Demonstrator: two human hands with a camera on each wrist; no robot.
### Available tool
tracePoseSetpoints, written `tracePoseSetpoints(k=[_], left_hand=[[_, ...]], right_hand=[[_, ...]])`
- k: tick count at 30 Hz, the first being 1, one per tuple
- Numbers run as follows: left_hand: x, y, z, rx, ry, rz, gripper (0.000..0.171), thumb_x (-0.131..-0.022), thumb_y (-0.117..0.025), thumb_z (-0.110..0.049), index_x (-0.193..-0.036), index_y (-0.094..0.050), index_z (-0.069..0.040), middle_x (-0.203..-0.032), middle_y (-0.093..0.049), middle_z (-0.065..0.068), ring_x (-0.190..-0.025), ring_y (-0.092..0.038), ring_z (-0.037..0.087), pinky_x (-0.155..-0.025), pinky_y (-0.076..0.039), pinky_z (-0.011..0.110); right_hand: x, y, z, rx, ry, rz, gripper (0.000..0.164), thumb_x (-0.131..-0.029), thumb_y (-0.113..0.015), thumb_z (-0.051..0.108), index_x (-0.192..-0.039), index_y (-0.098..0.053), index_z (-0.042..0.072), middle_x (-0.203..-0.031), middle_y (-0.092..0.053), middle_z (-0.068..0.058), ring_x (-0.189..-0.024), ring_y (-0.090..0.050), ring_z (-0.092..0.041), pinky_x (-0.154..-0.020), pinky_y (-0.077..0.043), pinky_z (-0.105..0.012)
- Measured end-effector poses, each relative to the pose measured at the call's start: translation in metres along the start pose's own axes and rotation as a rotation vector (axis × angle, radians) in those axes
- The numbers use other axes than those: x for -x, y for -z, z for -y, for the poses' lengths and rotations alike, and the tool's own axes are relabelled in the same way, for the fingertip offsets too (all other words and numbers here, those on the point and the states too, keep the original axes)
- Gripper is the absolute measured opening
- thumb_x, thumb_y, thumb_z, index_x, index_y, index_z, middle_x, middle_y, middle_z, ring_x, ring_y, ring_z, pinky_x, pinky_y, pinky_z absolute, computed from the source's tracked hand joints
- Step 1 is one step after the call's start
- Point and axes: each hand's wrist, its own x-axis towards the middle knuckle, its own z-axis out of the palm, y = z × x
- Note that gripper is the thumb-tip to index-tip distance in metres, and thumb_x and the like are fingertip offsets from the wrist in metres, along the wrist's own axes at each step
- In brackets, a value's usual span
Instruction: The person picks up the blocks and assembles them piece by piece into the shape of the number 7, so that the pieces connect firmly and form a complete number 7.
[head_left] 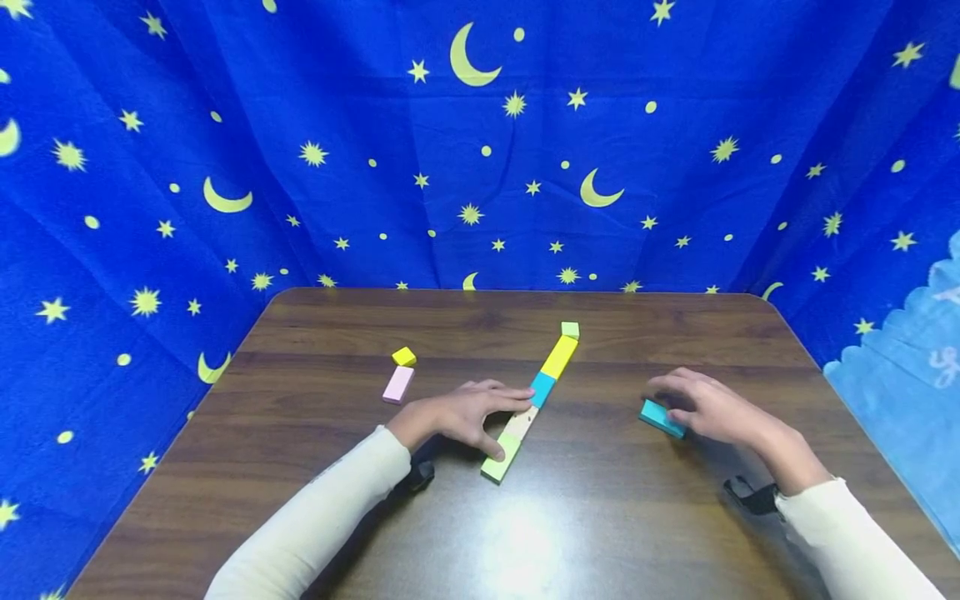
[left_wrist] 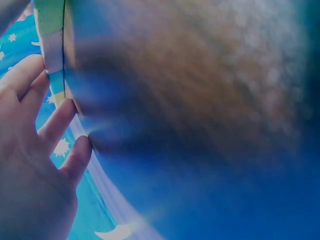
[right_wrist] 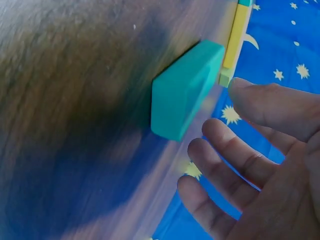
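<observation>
A slanting row of blocks lies mid-table: a light green block point(head_left: 495, 471) at the near end, then a plain wooden block point(head_left: 523, 422), a blue block point(head_left: 541, 390), a yellow block point(head_left: 559, 358) and a small green block point(head_left: 570, 330) at the far end. My left hand point(head_left: 468, 414) lies along the row's left side, thumb at the light green block and fingertips by the wooden and blue ones. To the right, a teal block point(right_wrist: 185, 92) rests on the table. My right hand point(head_left: 708, 406) is right beside it, fingers spread and loosely bent, nothing gripped.
Left of the row are a small yellow block point(head_left: 403, 357) and a pink block point(head_left: 398, 385), end to end. The brown wooden table point(head_left: 315, 517) runs back to a blue star-patterned cloth point(head_left: 390, 125) that hangs behind and at the sides.
</observation>
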Motion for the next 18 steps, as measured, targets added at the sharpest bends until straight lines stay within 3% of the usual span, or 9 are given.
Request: tracePoseSetpoints(k=[10,18], left_hand=[[-0.0009,0.0011,-0.0014,0.003,0.003,0.005,0.084,-0.081,-0.078,-0.041,-0.153,-0.038,-0.024,-0.166,-0.025,-0.009,-0.151,-0.026,0.032,-0.123,-0.019,0.057],[-0.0011,0.0004,-0.0001,-0.001,0.016,0.012,0.084,-0.082,-0.078,-0.042,-0.154,-0.037,-0.026,-0.166,-0.023,-0.013,-0.152,-0.023,0.030,-0.124,-0.016,0.057]], right_hand=[[-0.0041,-0.0078,0.0044,-0.040,-0.096,0.142,0.039,-0.089,-0.068,0.010,-0.128,-0.065,0.011,-0.116,-0.066,-0.010,-0.100,-0.061,-0.023,-0.081,-0.052,-0.043],[-0.0041,-0.0096,0.0062,-0.023,-0.089,0.132,0.037,-0.088,-0.069,0.010,-0.125,-0.067,0.012,-0.113,-0.066,-0.010,-0.096,-0.062,-0.021,-0.079,-0.053,-0.041]])
